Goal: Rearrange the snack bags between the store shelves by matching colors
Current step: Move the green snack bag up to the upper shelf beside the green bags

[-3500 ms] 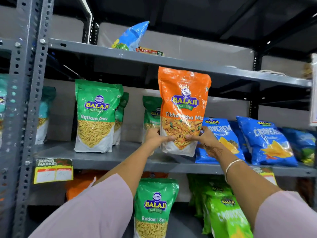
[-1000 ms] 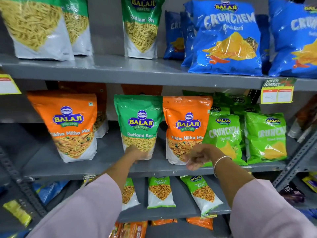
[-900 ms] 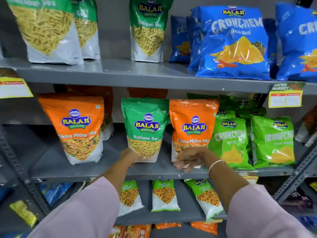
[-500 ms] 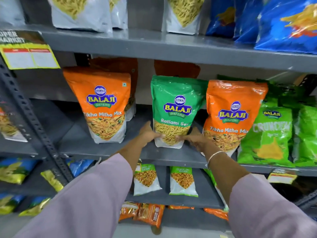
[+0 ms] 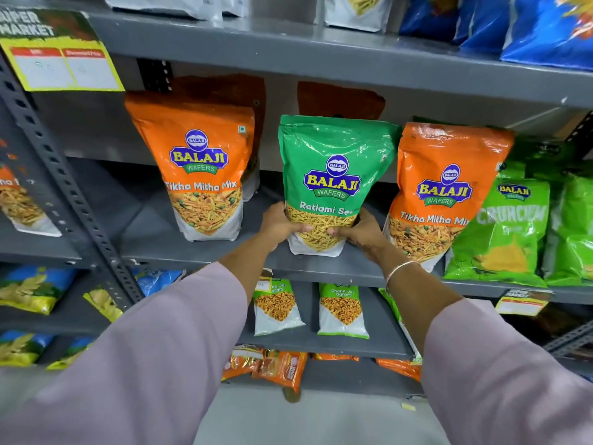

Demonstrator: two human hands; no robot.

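Observation:
A green Ratlami Sev bag (image 5: 333, 168) stands upright on the middle grey shelf (image 5: 199, 255), between two orange Tikha Mitha Mix bags: one to its left (image 5: 199, 168), one to its right (image 5: 446, 187). My left hand (image 5: 279, 224) grips the green bag's lower left corner. My right hand (image 5: 362, 234) grips its lower right corner. Two more orange bags stand behind, partly hidden.
Light green Crunchem bags (image 5: 503, 229) crowd the right end of the middle shelf. Above sit white-bottomed bags and blue bags (image 5: 545, 27). A lower shelf holds small green Chana Jor Garam packets (image 5: 341, 309). A perforated steel upright (image 5: 67, 194) and a yellow price tag (image 5: 61, 59) are at left.
The orange bag I held on the upper shelf now stands on the middle shelf. My view dropped and moved closer, and both hands closed on the green bag's bottom corners.

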